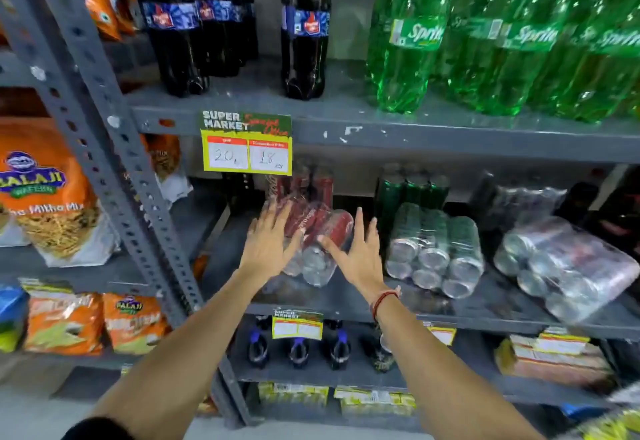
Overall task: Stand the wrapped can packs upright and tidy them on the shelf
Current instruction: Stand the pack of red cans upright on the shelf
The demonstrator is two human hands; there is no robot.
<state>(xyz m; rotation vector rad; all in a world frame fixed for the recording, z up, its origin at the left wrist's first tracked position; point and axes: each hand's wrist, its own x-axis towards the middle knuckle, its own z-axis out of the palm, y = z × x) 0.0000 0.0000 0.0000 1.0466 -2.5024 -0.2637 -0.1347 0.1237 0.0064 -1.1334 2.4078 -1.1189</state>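
A plastic-wrapped pack of red cans (320, 231) lies on its side on the middle grey shelf (346, 304), can ends facing me. My left hand (268, 242) is spread flat against its left side. My right hand (358, 252) is spread at its right side, fingers apart. Neither hand is closed around the pack. Right of it a wrapped pack of green cans (434, 249) lies on its side. Farther right a wrapped pack of dark cans (561, 266) lies tilted near the shelf's front edge. Behind them stand upright red cans (311, 180) and green cans (408, 186).
The upper shelf holds dark cola bottles (304, 31) and green Sprite bottles (408, 41). A yellow price tag (246, 148) hangs from its edge just above my hands. A perforated grey upright (110, 148) stands to the left, with orange snack bags (45, 193) beyond it. Small bottles (298, 346) fill the lower shelf.
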